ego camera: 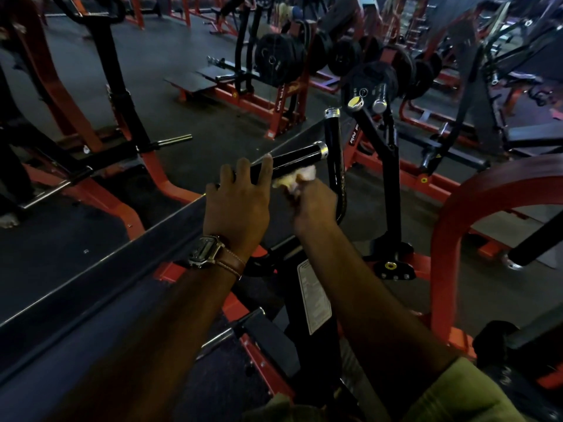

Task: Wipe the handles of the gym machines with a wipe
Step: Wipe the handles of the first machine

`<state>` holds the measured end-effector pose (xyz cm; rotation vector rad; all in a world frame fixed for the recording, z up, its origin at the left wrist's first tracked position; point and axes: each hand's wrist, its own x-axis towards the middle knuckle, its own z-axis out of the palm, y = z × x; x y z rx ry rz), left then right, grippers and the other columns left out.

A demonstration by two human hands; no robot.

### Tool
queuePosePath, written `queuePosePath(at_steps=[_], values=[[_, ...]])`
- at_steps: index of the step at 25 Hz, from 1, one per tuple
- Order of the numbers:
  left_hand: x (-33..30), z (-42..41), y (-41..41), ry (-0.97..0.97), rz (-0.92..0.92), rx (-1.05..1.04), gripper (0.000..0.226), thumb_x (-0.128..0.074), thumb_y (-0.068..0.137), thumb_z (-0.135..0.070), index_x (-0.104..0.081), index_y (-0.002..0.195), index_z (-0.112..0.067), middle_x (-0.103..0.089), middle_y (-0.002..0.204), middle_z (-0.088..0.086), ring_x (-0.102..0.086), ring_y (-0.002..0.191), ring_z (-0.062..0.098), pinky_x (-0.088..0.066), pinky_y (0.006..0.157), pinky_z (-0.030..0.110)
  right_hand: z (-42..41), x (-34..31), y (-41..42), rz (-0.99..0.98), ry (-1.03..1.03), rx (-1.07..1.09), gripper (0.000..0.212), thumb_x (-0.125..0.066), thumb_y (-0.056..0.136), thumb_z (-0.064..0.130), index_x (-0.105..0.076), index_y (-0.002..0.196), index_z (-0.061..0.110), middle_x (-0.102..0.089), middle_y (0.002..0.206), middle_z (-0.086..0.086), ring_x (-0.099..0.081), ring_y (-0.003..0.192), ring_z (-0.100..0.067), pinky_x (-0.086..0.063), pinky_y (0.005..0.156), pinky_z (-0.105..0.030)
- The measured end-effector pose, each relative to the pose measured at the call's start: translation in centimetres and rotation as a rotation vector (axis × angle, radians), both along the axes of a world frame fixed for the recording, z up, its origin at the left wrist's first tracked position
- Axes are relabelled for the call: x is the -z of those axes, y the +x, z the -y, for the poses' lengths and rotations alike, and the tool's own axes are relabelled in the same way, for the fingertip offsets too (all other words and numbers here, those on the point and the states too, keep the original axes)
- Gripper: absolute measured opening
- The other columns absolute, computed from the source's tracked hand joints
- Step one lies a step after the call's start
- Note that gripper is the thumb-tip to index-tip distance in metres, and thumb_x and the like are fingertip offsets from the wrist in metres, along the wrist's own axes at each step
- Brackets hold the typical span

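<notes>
A black horizontal handle (297, 156) with a chrome end cap juts from a bent black bar (335, 156) of a red-and-black gym machine. My left hand (239, 202), a watch on its wrist, rests on the near part of the handle with fingers laid over it. My right hand (312, 205) grips a crumpled white wipe (297, 178) and holds it against the underside of the handle, just right of the left hand. The right hand is motion-blurred.
A second upright handle (332, 123) rises behind the first. Weight plates (275, 63) hang on racks beyond. A red curved frame (475, 205) stands at right. A long dark padded edge (100, 263) runs diagonally at left. Other red machines crowd the dark floor.
</notes>
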<state>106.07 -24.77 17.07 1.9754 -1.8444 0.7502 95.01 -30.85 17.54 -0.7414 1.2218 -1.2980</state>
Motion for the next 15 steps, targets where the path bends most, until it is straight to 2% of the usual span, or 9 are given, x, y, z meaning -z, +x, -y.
queuePosePath(at_steps=[2, 4, 6, 7, 8, 10, 11, 13, 15], values=[[0.0, 0.0, -0.1, 0.004, 0.005, -0.019, 0.063, -0.044, 0.083, -0.015, -0.046, 0.146, -0.017, -0.057, 0.119, 0.018, -0.057, 0.094, 0.036, -0.049, 0.066, 0.043, 1.3, -0.7, -1.3, -0.247, -0.181, 0.238, 0.017, -0.061, 0.094, 0.007, -0.070, 0.101, -0.006, -0.065, 0.078, -0.007, -0.063, 0.070, -0.012, -0.050, 0.063, -0.017], [0.0, 0.1, -0.1, 0.000, -0.003, -0.022, 0.062, -0.049, 0.083, -0.016, -0.047, 0.145, -0.018, -0.058, 0.118, 0.018, -0.057, 0.094, 0.036, -0.048, 0.066, 0.043, 2.5, -1.5, -1.5, -0.469, -0.377, 0.367, 0.012, -0.068, 0.091, 0.013, -0.072, 0.095, 0.002, -0.069, 0.094, -0.015, -0.059, 0.074, -0.008, -0.043, 0.062, -0.007], [0.0, 0.1, 0.0, 0.000, -0.030, -0.004, 0.058, -0.057, 0.086, -0.021, -0.048, 0.144, -0.018, -0.057, 0.118, 0.017, -0.057, 0.095, 0.036, -0.048, 0.066, 0.043, 1.9, -1.2, 0.2, -0.783, -0.603, 0.278, 0.010, -0.069, 0.091, 0.013, -0.071, 0.099, 0.007, -0.067, 0.103, -0.011, -0.060, 0.086, -0.011, -0.046, 0.075, -0.010], [0.1, 0.2, 0.0, -0.007, -0.044, 0.008, 0.054, -0.057, 0.089, -0.026, -0.049, 0.141, -0.017, -0.057, 0.118, 0.016, -0.056, 0.095, 0.036, -0.047, 0.066, 0.043, 0.9, -0.9, 1.2, -0.866, -0.734, 0.186, 0.011, -0.068, 0.091, 0.009, -0.071, 0.102, 0.007, -0.065, 0.103, -0.009, -0.059, 0.089, -0.011, -0.045, 0.078, -0.010], [0.1, 0.2, 0.1, -0.014, -0.051, 0.010, 0.049, -0.055, 0.092, -0.028, -0.050, 0.139, -0.017, -0.058, 0.117, 0.016, -0.056, 0.095, 0.035, -0.045, 0.066, 0.042, 0.2, -0.3, 1.6, -0.909, -0.839, 0.111, 0.014, -0.066, 0.091, 0.005, -0.071, 0.104, 0.005, -0.063, 0.102, -0.008, -0.058, 0.089, -0.010, -0.043, 0.079, -0.008], [0.4, 0.2, 0.1, -0.024, -0.044, -0.011, 0.047, -0.055, 0.092, -0.025, -0.051, 0.138, -0.015, -0.058, 0.118, 0.015, -0.056, 0.095, 0.035, -0.043, 0.066, 0.041, 1.0, 0.1, 0.4, -0.905, -0.918, 0.128, 0.018, -0.062, 0.087, -0.001, -0.072, 0.102, 0.002, -0.063, 0.099, -0.011, -0.057, 0.089, -0.013, -0.038, 0.080, -0.002], [0.5, 0.3, 0.1, -0.032, -0.034, -0.022, 0.049, -0.057, 0.091, -0.021, -0.050, 0.140, -0.014, -0.058, 0.119, 0.016, -0.056, 0.095, 0.035, -0.044, 0.065, 0.041, 2.0, -0.2, -0.7, -0.892, -0.871, 0.211, 0.021, -0.061, 0.085, -0.002, -0.073, 0.101, 0.003, -0.064, 0.100, -0.012, -0.059, 0.090, -0.015, -0.039, 0.083, -0.003], [0.7, 0.4, 0.1, -0.056, -0.023, -0.023, 0.051, -0.061, 0.091, -0.019, -0.050, 0.141, -0.012, -0.058, 0.119, 0.017, -0.057, 0.095, 0.035, -0.044, 0.064, 0.041, 3.4, -0.6, -2.2, -0.888, -0.738, 0.333, 0.022, -0.061, 0.083, -0.001, -0.074, 0.099, 0.005, -0.065, 0.101, -0.012, -0.059, 0.090, -0.014, -0.048, 0.084, -0.015], [0.9, 0.5, 0.2, -0.069, -0.024, -0.018, 0.052, -0.062, 0.089, -0.019, -0.051, 0.140, -0.013, -0.058, 0.118, 0.016, -0.057, 0.095, 0.035, -0.044, 0.064, 0.040, 2.1, -0.2, -1.3, -0.880, -0.778, 0.218, 0.019, -0.061, 0.084, -0.004, -0.072, 0.099, 0.001, -0.063, 0.100, -0.012, -0.055, 0.088, -0.006, -0.045, 0.079, -0.014]])
